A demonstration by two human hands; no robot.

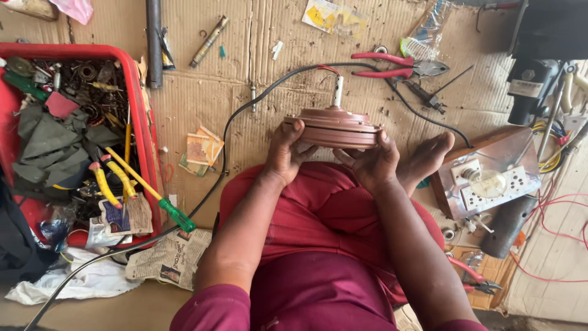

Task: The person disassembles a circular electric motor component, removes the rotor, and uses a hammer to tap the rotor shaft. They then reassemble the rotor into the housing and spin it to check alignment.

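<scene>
- Since that brown round motor housing (334, 127) is looking like cast metal with windings inside, I'm guessing it's pretty heavy for its size, and totally stiff (no give anywhere).
- It's sitting up off the cardboard floor (257, 98), held just above the person's lap, roughly level, with a white stub shaft (338, 91) poking up from the top centre.
- Painted surface is looking smooth, so probably a bit slippery; the ribbed edge around the rim seems like the sensible place to be gripping, one hand on each side.
- A black cable (245, 110) with red and black leads is trailing off the top, so I'd be watching those thin wires, they're the fragile bit.
- The left hand (286, 153) is half curled, thumb hooking over the top of the rim and fingers tucking underneath, cupping the left edge.
- The right hand (370, 160) is doing the same on the right edge, thumb up top, fingers wrapping below.
- Nearby: red-handled pliers (398, 64) beyond it, a red crate (142, 122) of junk off to the left.
</scene>
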